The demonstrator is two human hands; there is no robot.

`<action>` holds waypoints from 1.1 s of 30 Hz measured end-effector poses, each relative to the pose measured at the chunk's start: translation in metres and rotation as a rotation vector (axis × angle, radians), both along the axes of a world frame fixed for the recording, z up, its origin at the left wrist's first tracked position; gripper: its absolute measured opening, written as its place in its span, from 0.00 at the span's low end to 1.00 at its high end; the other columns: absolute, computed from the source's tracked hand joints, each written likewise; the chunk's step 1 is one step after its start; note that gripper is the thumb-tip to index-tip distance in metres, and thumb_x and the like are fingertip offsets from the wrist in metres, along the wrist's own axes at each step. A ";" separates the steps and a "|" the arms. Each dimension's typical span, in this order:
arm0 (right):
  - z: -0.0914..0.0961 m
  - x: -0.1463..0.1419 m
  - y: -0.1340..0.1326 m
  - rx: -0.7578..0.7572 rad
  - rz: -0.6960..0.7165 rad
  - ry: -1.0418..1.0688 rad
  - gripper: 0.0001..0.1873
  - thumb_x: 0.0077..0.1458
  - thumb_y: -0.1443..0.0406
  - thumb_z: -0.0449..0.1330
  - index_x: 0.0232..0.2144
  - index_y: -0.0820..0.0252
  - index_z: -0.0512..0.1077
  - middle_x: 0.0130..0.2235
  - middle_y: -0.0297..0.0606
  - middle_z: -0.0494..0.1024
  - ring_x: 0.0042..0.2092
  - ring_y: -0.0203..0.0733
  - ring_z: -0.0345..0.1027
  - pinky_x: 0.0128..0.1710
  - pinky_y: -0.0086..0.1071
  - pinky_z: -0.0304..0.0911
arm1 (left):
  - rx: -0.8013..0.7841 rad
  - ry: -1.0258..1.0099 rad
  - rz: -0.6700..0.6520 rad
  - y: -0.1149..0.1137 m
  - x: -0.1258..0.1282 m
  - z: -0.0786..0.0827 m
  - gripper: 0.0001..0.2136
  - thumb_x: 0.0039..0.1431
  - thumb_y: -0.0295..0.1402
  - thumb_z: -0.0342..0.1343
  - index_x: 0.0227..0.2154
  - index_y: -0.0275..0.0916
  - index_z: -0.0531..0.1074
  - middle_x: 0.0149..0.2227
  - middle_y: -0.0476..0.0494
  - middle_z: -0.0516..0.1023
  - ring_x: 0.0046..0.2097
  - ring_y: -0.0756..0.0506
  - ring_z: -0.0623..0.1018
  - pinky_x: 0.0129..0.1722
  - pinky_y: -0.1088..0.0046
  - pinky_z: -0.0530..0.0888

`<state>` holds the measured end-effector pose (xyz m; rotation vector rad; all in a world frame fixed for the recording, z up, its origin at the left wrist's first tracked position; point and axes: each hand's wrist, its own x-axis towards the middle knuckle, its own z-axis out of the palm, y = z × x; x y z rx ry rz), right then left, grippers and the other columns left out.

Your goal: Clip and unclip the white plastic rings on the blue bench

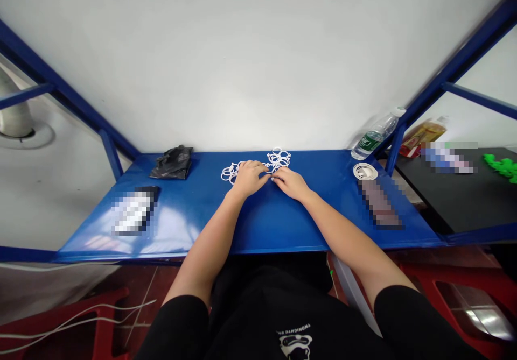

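Small white plastic rings (278, 159) on blue metal table (194, 214)
Left hand (248, 177), right hand (291, 183) touch them, far centre; cannot tell their grip.

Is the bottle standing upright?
No, the bottle lies tilted at the back right corner of the table.

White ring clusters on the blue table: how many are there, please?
2: the left cluster beside the left hand, the far cluster just beyond the right hand; hands may hide more.
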<state>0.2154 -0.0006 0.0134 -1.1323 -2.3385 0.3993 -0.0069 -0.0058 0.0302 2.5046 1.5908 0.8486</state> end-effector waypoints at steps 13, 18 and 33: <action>0.005 0.002 -0.002 0.001 -0.181 0.264 0.10 0.66 0.59 0.61 0.43 0.54 0.80 0.63 0.43 0.73 0.36 0.39 0.74 0.43 0.39 0.73 | 0.060 0.013 -0.143 -0.003 0.015 -0.013 0.13 0.66 0.35 0.65 0.52 0.44 0.81 0.54 0.39 0.82 0.55 0.37 0.80 0.57 0.55 0.74; 0.007 0.002 -0.006 0.094 -0.196 0.298 0.08 0.64 0.62 0.62 0.42 0.53 0.81 0.59 0.42 0.79 0.45 0.45 0.78 0.47 0.39 0.73 | 0.085 -0.020 -0.164 -0.001 0.016 -0.014 0.12 0.66 0.34 0.64 0.51 0.43 0.81 0.51 0.39 0.84 0.53 0.38 0.81 0.55 0.56 0.75; 0.011 0.003 -0.004 -0.074 -0.076 0.419 0.12 0.65 0.62 0.61 0.43 0.51 0.86 0.40 0.36 0.88 0.40 0.44 0.82 0.43 0.35 0.72 | 0.301 -0.127 -0.304 0.010 0.009 -0.021 0.12 0.76 0.38 0.54 0.43 0.41 0.82 0.44 0.40 0.85 0.45 0.42 0.82 0.48 0.60 0.76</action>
